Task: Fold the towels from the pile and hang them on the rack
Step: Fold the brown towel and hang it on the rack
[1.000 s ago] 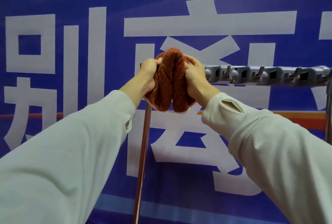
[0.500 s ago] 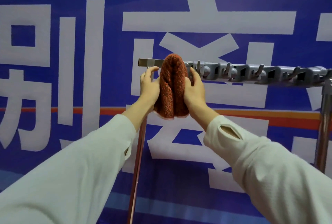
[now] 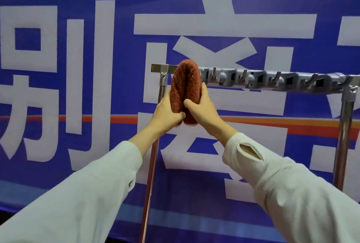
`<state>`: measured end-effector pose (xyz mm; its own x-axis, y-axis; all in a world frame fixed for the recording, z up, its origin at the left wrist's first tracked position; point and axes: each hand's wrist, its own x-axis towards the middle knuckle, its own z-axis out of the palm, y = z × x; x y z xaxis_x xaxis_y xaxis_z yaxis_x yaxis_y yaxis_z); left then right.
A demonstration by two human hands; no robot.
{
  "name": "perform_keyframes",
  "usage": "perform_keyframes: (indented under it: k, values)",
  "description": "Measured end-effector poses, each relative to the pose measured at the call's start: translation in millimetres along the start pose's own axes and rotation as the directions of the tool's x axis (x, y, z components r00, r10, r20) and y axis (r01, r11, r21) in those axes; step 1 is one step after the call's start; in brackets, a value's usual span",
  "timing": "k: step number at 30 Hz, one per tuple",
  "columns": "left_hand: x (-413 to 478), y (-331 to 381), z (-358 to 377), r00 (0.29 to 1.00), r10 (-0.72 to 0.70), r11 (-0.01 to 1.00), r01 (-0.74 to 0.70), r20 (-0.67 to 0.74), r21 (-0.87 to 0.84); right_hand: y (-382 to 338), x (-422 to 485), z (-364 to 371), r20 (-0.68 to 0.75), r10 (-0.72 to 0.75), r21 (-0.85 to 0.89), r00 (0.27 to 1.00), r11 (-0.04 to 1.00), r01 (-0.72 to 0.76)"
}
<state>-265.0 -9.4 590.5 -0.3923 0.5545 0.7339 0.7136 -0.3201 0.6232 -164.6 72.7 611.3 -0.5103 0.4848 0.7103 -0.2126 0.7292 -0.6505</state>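
Observation:
A folded rust-orange towel (image 3: 186,85) hangs draped over the left end of the rack's top bar (image 3: 272,82). My left hand (image 3: 167,111) holds the towel's lower left side, thumb curled under its bottom edge. My right hand (image 3: 200,109) grips the lower right side, with the thumb on the front and the fingers behind. Both hands sit just below the bar, pressing the two hanging halves together. The pile of towels is out of view.
The rack is a metal frame with a left post (image 3: 153,155) and a right post (image 3: 344,135). Grey plastic hooks (image 3: 243,80) line the bar to the right of the towel. A blue banner (image 3: 78,67) with large white characters fills the background.
The towel came down onto the bar. My hands slid from its top to its lower part and now close round its bottom edges.

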Motion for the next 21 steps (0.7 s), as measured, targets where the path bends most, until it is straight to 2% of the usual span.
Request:
perform_keyframes:
  k: [3,7,10,14,17,21]
  values:
    - [-2.0,-3.5,1.5,0.998,-0.047,0.999,0.047,0.047,0.018,-2.0,1.9,3.9,-0.052,0.050,-0.059,0.997,0.997,-0.053]
    - [-3.1,-9.9,3.4,0.993,-0.117,0.987,0.118,-0.010,0.113,1.6,3.7,2.4,-0.083,0.161,-0.170,0.983,0.970,-0.174]
    - [-7.8,-11.7,11.7,0.987,-0.163,0.984,0.163,-0.009,0.076,4.0,-2.1,9.5,-0.077,0.184,-0.224,0.980,0.955,-0.197]
    - [-8.7,-12.3,22.1,0.978,-0.200,0.979,0.198,0.058,0.040,7.4,-6.1,14.4,-0.094,0.196,-0.139,0.976,0.968,-0.208]
    - [-10.8,-11.4,21.8,0.968,-0.219,0.976,0.219,0.125,0.010,12.1,-10.5,12.8,-0.012,0.219,-0.070,0.976,0.973,-0.220]
    - [-17.7,-4.8,22.3,0.943,-0.238,0.970,0.219,0.233,0.107,16.3,-22.7,13.4,0.090,0.226,-0.074,0.970,0.973,-0.219]
